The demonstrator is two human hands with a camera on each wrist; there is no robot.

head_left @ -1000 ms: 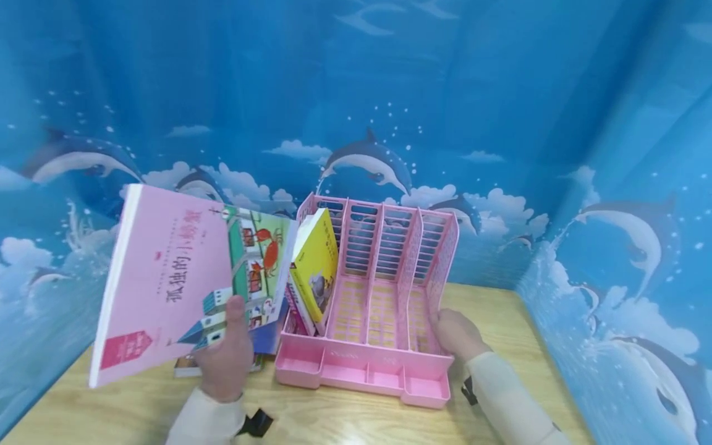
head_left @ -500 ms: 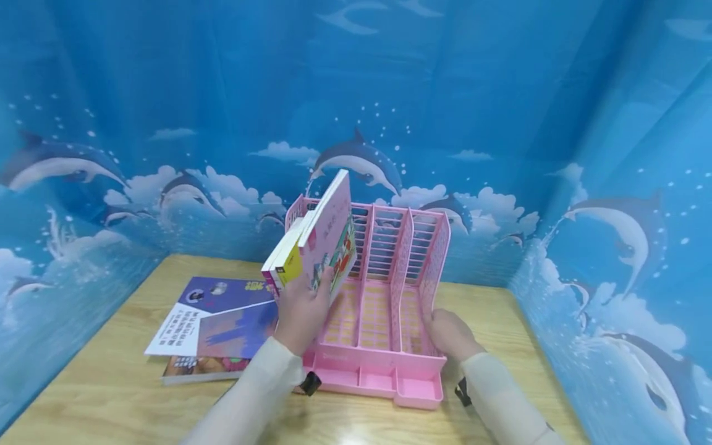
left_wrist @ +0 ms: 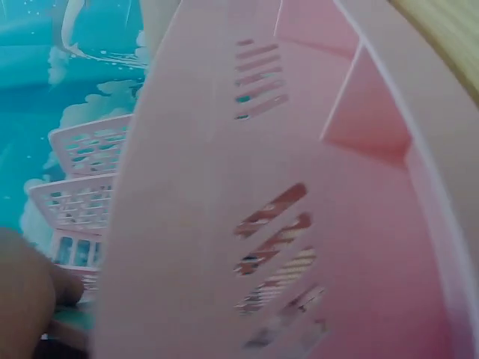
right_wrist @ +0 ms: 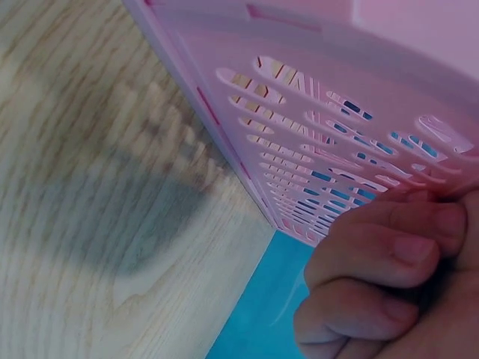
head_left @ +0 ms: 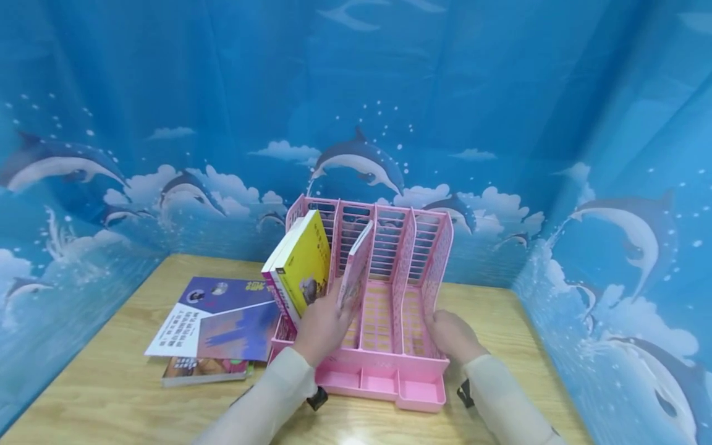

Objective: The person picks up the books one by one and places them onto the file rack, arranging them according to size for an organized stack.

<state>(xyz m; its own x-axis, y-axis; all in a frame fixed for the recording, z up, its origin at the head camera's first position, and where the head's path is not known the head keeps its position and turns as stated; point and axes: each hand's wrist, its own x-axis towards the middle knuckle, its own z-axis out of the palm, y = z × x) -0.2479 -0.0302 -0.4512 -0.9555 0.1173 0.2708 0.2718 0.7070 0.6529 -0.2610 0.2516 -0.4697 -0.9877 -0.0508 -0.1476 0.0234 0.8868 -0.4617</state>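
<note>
A pink desk book rack [head_left: 384, 358] with several upright compartments stands on the table. My left hand [head_left: 322, 327] grips a thin pink book [head_left: 358, 262], standing on edge in the second compartment from the left. The book's lower part is hidden by the hand. To its left, a yellow book [head_left: 308, 262] and a white-paged book with a magenta spine lean in the leftmost compartment. My right hand [head_left: 456, 337] holds the rack's right side wall near the front; in the right wrist view its fingers [right_wrist: 374, 254] curl against the slotted panel [right_wrist: 299, 142].
Left of the rack, a purple and white book [head_left: 222, 321] lies flat over another book [head_left: 206, 369] on the wooden table [head_left: 100, 371]. Small open trays [head_left: 419, 390] run along the rack's front. A blue dolphin-print curtain [head_left: 473, 93] surrounds the table's back and sides.
My left hand has carried the pink book from the left, over the rack, and down into the second compartment, turning it upright. My right hand has stayed at the rack's side.
</note>
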